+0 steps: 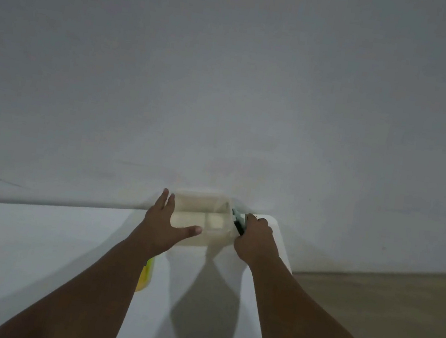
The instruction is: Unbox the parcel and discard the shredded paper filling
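Nearest: a yellow thing [146, 275] sticks out from under the left forearm on the white tabletop [31, 256], not in play. Further out, the left hand [161, 221] lies flat and spread on the left side of the box [209, 215], thumb across the top, likely pinning it. The right hand [253, 237] is clenched round a dark cutter [238, 222] at the box's right edge, probably to slit the seal. The box sits at the far tabletop edge near the wall [228, 83], which should stop it sliding away; no shredded paper visible.
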